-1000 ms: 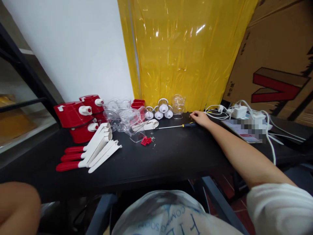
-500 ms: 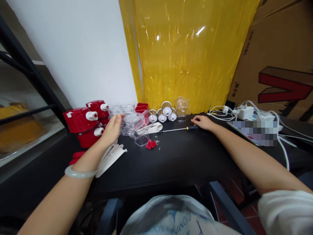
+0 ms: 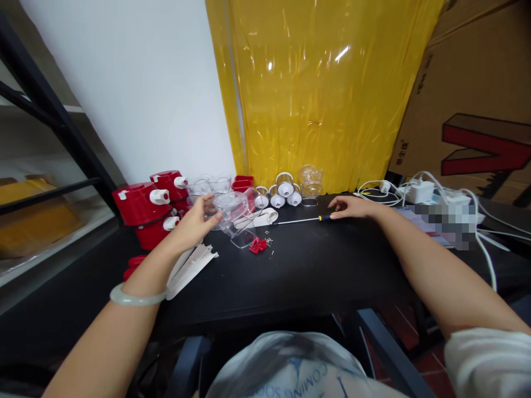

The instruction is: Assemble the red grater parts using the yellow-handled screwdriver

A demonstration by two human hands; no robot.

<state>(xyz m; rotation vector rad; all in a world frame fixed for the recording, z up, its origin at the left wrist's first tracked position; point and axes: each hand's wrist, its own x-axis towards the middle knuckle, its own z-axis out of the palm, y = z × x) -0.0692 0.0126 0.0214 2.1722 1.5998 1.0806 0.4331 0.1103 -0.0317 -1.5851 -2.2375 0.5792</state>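
Observation:
My left hand point(image 3: 194, 224) is open, thumb and fingers spread, beside a clear plastic container point(image 3: 231, 207) with a handle-like frame. Whether its fingertips touch the plastic I cannot tell. At the back right, my right hand point(image 3: 354, 208) has its fingers apart and bent over the handle of a screwdriver point(image 3: 324, 218). The thumb seems to touch the handle; the screwdriver lies flat, its shaft pointing left. Small red plastic parts point(image 3: 258, 246) and several screws point(image 3: 269, 240) lie between my hands. A white plastic piece point(image 3: 261, 218) rests behind them.
Red housings with white knobs point(image 3: 143, 203) are stacked at the left. White shell pieces point(image 3: 191, 271) lie beside my left forearm. Several metal-and-white cylinders point(image 3: 285, 185) stand at the back. White chargers and cables point(image 3: 418, 192) and a tablet point(image 3: 427, 224) lie at the right.
My left hand's thumb and fingers have spread apart. My right hand has shifted slightly, its thumb coming down to the screwdriver handle. The view has moved a little.

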